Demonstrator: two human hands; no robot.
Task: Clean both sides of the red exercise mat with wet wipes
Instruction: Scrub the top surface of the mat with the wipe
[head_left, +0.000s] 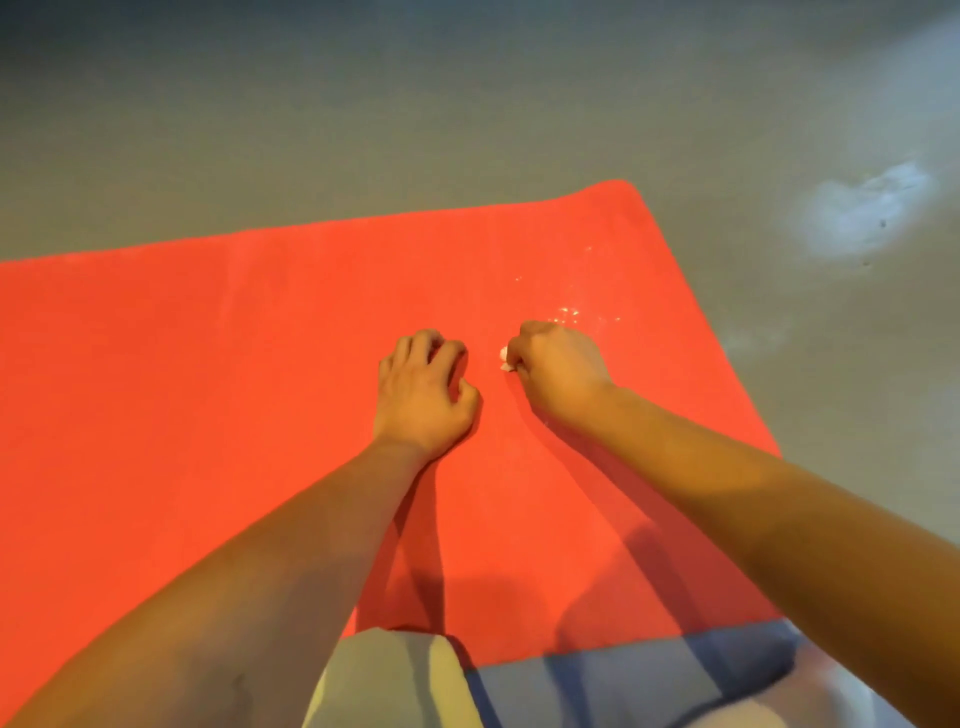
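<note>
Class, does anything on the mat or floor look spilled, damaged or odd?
Glistening droplets dot the mat beyond the right hand gripping the wipe, probably moisture. A pale smear marks the floor right of the mat.

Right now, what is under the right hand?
A white scrap of wet wipe peeks out beside the right hand, fist down on the red mat. Its curled fingers cover the rest.
</note>
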